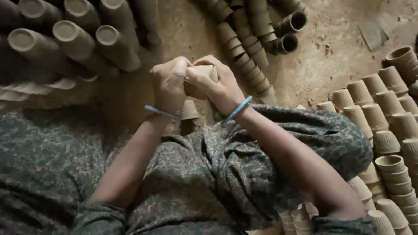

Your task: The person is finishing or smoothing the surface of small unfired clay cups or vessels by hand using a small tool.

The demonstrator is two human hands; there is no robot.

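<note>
Cup stacks point(408, 160) right, stacked rows point(60, 22) left of hands point(191, 85)

clay cup point(203, 72): matt, unglazed, dusty tan | stacked cups point(413, 160): same raw clay, dull | floor point(330, 53): rough packed earth | trousers point(246, 160): mottled green cloth | wristbands point(239, 108): smooth blue plastic

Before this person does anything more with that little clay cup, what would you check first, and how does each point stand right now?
1. Clay cup held by both hands: ok; left hand and right hand close around it.
2. Cup whole, no cracks: cannot tell, fingers cover most of it.
3. Second cup below the hands, clear of the grip: ok.
4. Nested cup stacks on the right lying undisturbed: ok.
5. Bare floor ahead for setting down: ok.
</note>
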